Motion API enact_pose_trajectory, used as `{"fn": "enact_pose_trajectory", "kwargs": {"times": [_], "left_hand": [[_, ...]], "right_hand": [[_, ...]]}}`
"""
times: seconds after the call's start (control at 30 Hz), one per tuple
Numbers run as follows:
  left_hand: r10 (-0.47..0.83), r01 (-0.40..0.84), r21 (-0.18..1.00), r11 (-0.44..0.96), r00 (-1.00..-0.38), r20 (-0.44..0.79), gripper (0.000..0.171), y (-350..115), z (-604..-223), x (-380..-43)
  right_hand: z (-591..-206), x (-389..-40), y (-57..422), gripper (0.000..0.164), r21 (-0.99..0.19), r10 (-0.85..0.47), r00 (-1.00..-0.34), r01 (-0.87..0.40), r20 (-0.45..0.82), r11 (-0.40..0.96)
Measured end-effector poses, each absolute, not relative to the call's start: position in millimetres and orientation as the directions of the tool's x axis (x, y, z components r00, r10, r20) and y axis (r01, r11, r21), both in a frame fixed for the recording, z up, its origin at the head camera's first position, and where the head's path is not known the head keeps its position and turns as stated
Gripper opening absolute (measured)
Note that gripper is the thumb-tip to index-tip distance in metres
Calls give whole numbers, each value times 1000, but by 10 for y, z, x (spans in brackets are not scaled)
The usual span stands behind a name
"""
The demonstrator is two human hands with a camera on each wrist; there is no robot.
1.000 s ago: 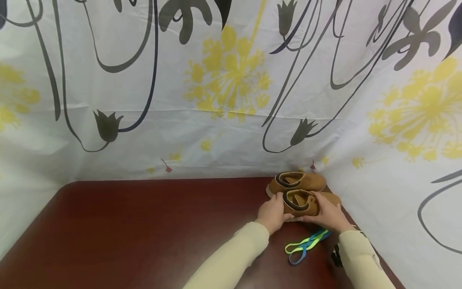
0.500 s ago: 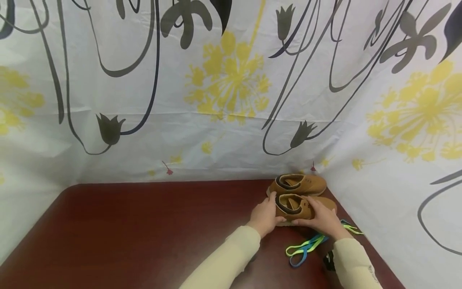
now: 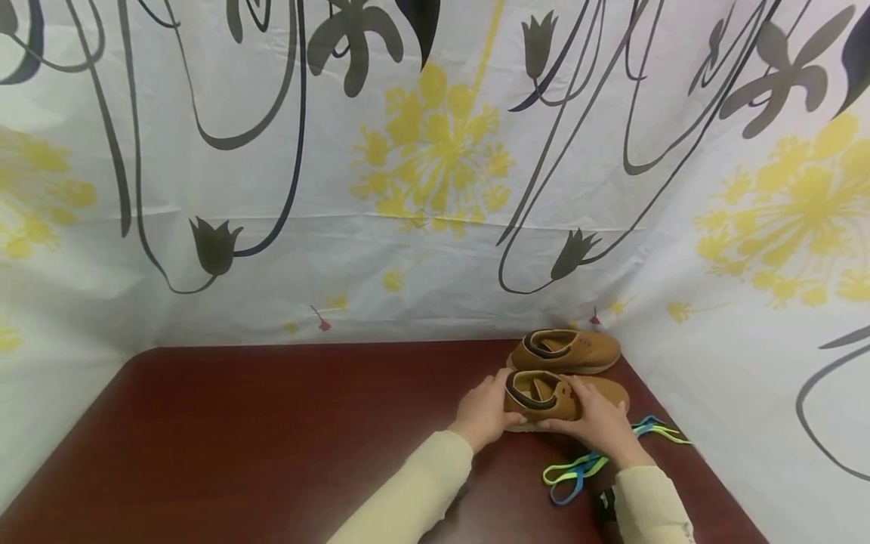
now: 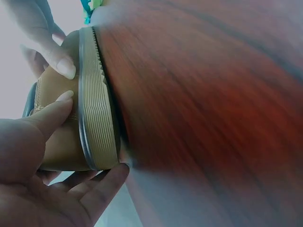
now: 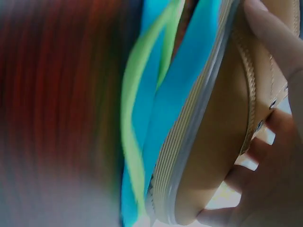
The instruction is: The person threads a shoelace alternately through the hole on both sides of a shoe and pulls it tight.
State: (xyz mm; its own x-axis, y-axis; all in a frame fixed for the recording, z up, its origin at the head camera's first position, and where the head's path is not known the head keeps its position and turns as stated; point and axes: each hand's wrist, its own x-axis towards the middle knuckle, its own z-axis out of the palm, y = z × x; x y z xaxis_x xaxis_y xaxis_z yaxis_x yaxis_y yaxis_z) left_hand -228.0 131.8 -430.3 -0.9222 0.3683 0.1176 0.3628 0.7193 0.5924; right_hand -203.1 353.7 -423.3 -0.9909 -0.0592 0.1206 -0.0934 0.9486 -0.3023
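A tan shoe (image 3: 542, 412) with a dark collar and a ridged pale sole sits low at the table's far right, toe to the right. My left hand (image 3: 481, 414) grips its heel, the thumb on the near side, as the left wrist view shows on the heel (image 4: 64, 146). Across the middle of the shoe, my right hand (image 3: 601, 425) holds it with the thumb on the near side and fingers over the top. Whether the sole touches the table all along cannot be told. Behind it stands a matching shoe (image 3: 581, 351), held by neither hand.
Blue and yellow-green laces (image 3: 574, 476) lie on the dark red table (image 3: 306, 438) in front of the shoe, partly under the right forearm. A small black object (image 3: 605, 504) is half hidden by the right sleeve. Patterned white cloth (image 3: 408, 287) walls the back and sides.
Both hands have drawn the near shoe leftward and slightly toward me, away from the right edge. More of the laces shows beyond the right wrist. The far shoe stays in place.
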Motion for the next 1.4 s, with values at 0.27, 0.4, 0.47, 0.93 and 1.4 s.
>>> {"fn": "enact_pose_trajectory", "kwargs": {"times": [0.27, 0.4, 0.47, 0.93, 1.4], "left_hand": [[360, 355, 603, 714, -925, 120, 76, 1086, -4308, -2233], [359, 369, 600, 710, -923, 142, 76, 979, -4309, -2213], [359, 370, 601, 709, -922, 144, 76, 938, -4308, -2202], [345, 356, 612, 706, -928, 142, 78, 540, -4326, -2124], [305, 317, 642, 698, -943, 134, 79, 161, -4317, -2030]], "right_hand": [[-4204, -1977, 3300, 105, -306, -52, -993, -84, 110, 948], [-4193, -1956, 3181, 106, -295, -43, -993, -74, 109, 953], [-4187, -1943, 3135, 106, -286, -40, -993, -69, 109, 956], [-4228, -1962, 2805, 102, -335, -73, -987, -116, 140, 935], [-4303, -2044, 2557, 101, -341, -173, -967, -229, 185, 912]]}}
